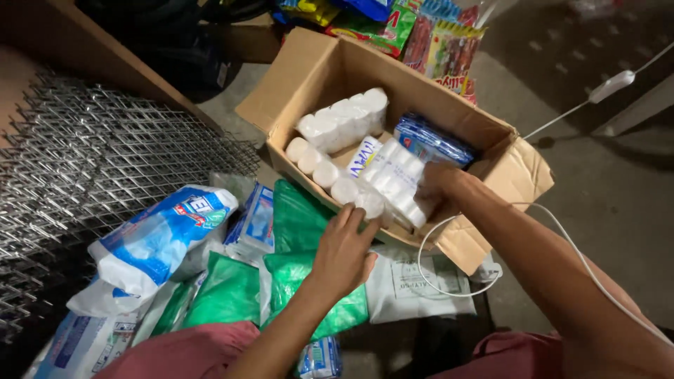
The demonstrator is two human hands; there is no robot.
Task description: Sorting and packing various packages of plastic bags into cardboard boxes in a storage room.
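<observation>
White rolls wrapped in clear plastic, a long pack of tissue rolls (393,184), lay slantwise in the open cardboard box (309,74), and both hands were on it. The right hand (439,184) was closed around its far, upper side, fingers curled over the wrap, while the left hand (344,253) pressed its spread fingertips against the near end by the box's front wall, touching rather than clasping. By my judgement the pack was mid-handling at the box, being seated or lifted; either way the next move would call for a firmer left grip under the near end. A second pack of rolls (342,121) and a blue packet (430,140) lay deeper inside; green bags (298,224) sat just outside.
</observation>
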